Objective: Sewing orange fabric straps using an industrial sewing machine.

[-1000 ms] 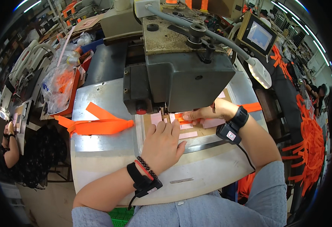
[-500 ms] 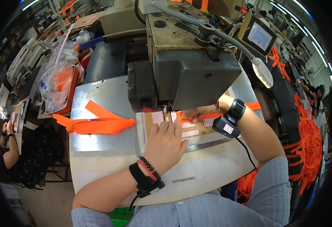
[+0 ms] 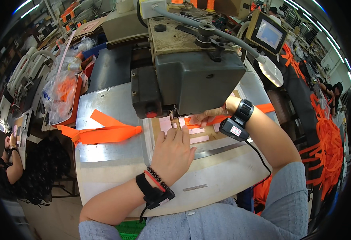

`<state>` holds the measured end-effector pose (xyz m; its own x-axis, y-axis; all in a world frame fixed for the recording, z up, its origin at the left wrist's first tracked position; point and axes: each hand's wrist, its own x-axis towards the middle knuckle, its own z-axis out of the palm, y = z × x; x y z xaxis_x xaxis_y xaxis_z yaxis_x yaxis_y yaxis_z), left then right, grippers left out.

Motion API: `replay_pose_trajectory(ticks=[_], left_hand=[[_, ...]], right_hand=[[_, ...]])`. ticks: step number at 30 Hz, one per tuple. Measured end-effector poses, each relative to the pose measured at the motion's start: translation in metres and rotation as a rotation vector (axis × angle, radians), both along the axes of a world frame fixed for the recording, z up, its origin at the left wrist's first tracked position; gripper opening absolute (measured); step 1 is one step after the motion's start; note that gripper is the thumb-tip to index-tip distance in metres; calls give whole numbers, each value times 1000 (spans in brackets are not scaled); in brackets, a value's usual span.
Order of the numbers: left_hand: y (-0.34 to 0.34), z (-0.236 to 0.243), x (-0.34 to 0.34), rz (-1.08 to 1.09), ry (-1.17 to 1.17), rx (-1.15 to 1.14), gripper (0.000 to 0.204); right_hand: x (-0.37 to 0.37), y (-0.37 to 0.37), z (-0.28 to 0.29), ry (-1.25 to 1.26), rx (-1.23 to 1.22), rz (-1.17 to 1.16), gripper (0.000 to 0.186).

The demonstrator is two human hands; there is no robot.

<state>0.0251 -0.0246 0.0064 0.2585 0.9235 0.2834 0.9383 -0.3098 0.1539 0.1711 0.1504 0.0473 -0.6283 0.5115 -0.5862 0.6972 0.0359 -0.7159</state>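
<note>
Two bare hands at a big industrial sewing machine here, and both are busy right under the machine head [image 3: 199, 80], which sits at 12 o'clock. Treat the whole view as a dial and the clock stuff makes sense.

Left hand [image 3: 170, 154] is just below centre toward 6, palm down, not gripping anything. Fingers are a bit spread, thumb sticking out toward 3, fingertips on the tan board [image 3: 156, 130] and right by the end of the orange strip [image 3: 263, 108]. Right hand [image 3: 204, 117] is a touch toward 3 from centre, thumb and fingers closed on that strip. The hands are close but apart. The strip lies across the board near the middle, and its tail runs out past the right wrist to about 3. Pink pieces [image 3: 165, 125] sit on the board around it.

Over between 8 and 9 there's a folded orange bundle [image 3: 107, 135] lying on the metal plate [image 3: 91, 106]. Just past 9, a clear plastic bag [image 3: 57, 108] with orange bits in it. Lit lamp [image 3: 270, 73] at 2, screen [image 3: 268, 34] between 1 and 2, and a huge heap of orange strips [image 3: 327, 152] just past 3.
</note>
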Motion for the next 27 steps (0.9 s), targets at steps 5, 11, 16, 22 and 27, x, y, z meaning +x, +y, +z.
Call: replay_pose_trajectory(ticks=[5,11,16,22,27], left_hand=[[1,3,-2,3,-23,-16,60],[5,0,-6,-33,-52,48,57],[10,-2,-11,-68,-65,59,56],[10,0,-12,-86,-38,59,55],[14,1,-8,-88,-11,36,55]], right_hand=[[-2,7,-9,-13,-17,47,18],[-3,25,-31,-17,-92,120,18],[-6,11,-14,-133,156,90,27],[1,5,-6,-245,353,116,40],[9,6,-21,-250,572,145,42]])
